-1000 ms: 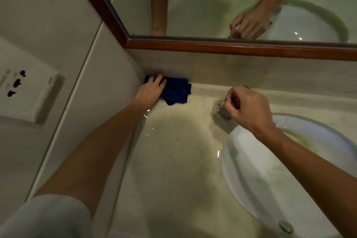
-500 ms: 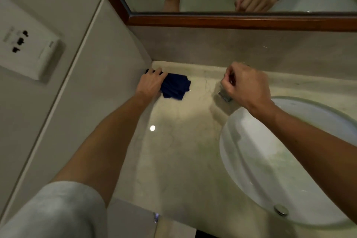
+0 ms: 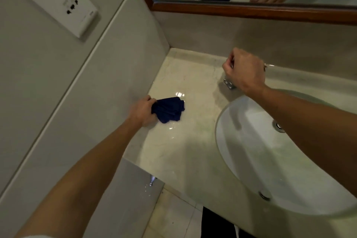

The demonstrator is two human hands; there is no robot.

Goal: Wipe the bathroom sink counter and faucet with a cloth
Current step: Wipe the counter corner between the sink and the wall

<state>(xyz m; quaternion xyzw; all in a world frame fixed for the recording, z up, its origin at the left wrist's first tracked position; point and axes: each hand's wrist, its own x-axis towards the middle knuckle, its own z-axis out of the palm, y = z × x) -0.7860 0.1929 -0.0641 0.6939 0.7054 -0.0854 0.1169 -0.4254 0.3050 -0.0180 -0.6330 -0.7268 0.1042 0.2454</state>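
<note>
A dark blue cloth (image 3: 168, 109), bunched into folds, is gripped at its left end by the left hand (image 3: 143, 111), whose fingers are curled round it; the cloth is pressed flat on the pale marble counter (image 3: 185, 147) just left of the frame's centre, close beside the tiled side wall (image 3: 108, 87). Wet, shiny patches are seen on the counter just above and below the cloth. In the upper right of the frame the right hand (image 3: 243, 70) is closed in a fist over the faucet (image 3: 229, 83), of which only a small chrome part shows beneath the knuckles; the rest is hidden by the hand, so the exact shape of the fitting cannot be told. The white oval sink (image 3: 241, 141) is set into the counter at the right of the frame, crossed by the right forearm; its drain (image 3: 279, 126) is seen beside that forearm and a round overflow fitting (image 3: 264, 195) sits on the basin's near wall toward the lower right. A wood-framed mirror (image 3: 251, 10) runs across the top of the frame, and in it the cloth and both hands are reflected. A white socket plate (image 3: 58, 0) is mounted on the wall at the upper left. Pale floor tiles (image 3: 172, 216) are visible below the counter's edge at the bottom centre.
</note>
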